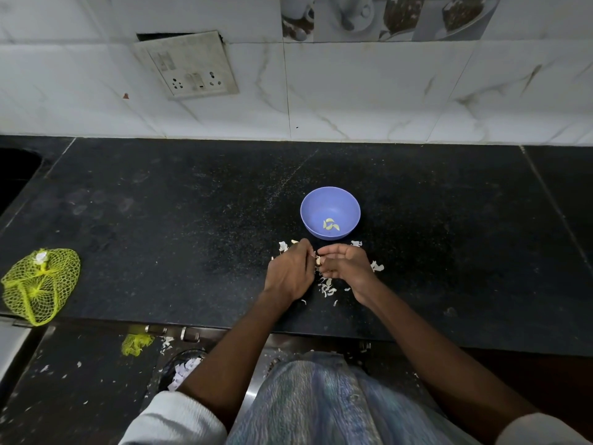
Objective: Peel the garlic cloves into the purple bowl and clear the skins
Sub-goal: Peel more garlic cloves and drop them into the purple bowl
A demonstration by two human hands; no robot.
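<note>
Setting: a person stands at a dark stone counter (160, 194) against a white tiled wall, seen from above.
Purple bowl: the purple bowl (330, 212) sits upright in the middle of the counter, just beyond the hands; a few peeled cloves (330, 224) lie at its bottom.
Left hand: the left hand (290, 273) is knuckles-up, fingers drawn together and pinching at a garlic clove (318, 260) held between both hands.
Right hand: the right hand (345, 263) is curled, palm partly up, fingertips closed on the same clove from the other side.
Skins: papery white skins (327, 289) lie scattered on the counter under and around the hands, some near the bowl's base.
Elsewhere: a yellow mesh bag (40, 284) rests well apart at the counter's left edge.
Step in hand: likely stripping skin from one clove, midway through the task.
Next move: probably pulling the last skin free, then dropping the bare clove into the bowl; the skins are not yet cleared.
</note>
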